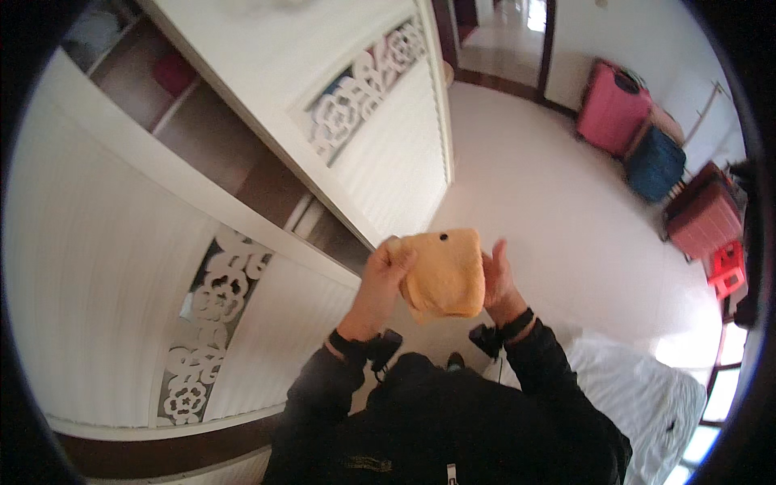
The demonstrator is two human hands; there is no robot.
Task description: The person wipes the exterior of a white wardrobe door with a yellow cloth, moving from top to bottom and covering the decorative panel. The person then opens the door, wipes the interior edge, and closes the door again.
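Observation:
A folded yellow-orange fleecy cloth item with a small black dot near its top edge is held up in front of my body. My left hand grips its left side, thumb on the front face. At the right edge is my right hand, its thumb raised away from the cloth. The other fingers of that hand are partly hidden behind the fabric, so I cannot tell whether they grip it. Both wrists carry black straps with dark devices, a left one and a right one.
Left of me stands a white wardrobe with a gap showing shelves. Along the right wall are a pink suitcase, a blue bag, a reddish suitcase and a red stool. White bedding lies at lower right; a doorway is ahead.

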